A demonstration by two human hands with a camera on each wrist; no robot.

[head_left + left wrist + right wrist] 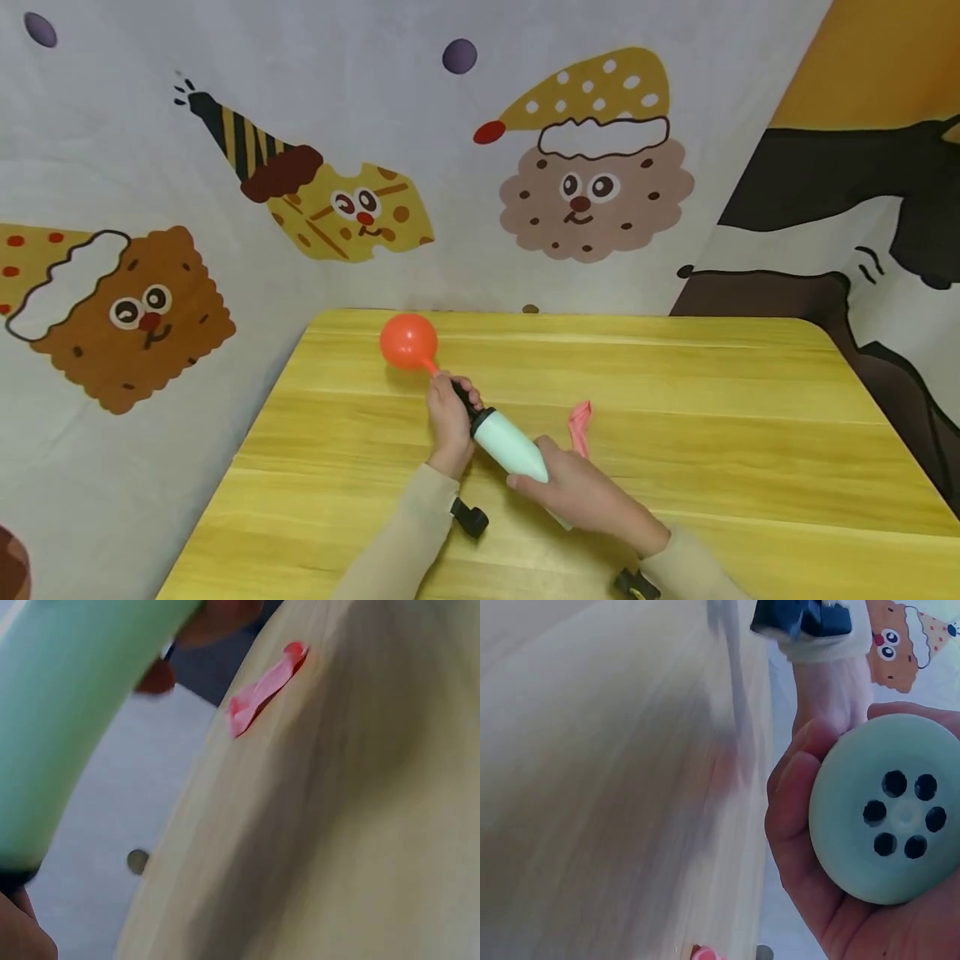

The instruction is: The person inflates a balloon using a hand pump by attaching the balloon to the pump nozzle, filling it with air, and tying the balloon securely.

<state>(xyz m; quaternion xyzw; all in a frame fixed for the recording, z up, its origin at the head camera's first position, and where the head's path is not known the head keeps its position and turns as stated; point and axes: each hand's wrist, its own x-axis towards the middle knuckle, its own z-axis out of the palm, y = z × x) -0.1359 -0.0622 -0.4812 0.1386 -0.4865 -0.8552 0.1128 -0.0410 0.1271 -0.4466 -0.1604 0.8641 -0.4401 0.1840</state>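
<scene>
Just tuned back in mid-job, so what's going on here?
A person is holding a mint-green hand pump with both hands. The left hand grips its black front end, right by the neck of a round, air-filled orange-red balloon. The right hand is wrapped around the pump's other end. A limp pink balloon lies on the wooden table, with neither hand holding it.

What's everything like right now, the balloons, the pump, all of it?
Orange-red balloon: blown up round.
Pink balloon: limp, lying on the table.
Pump: held at a slant.
Left-hand grip: holding the pump's black end.
Right-hand grip: wrapped round the pump's pale green end.
</scene>
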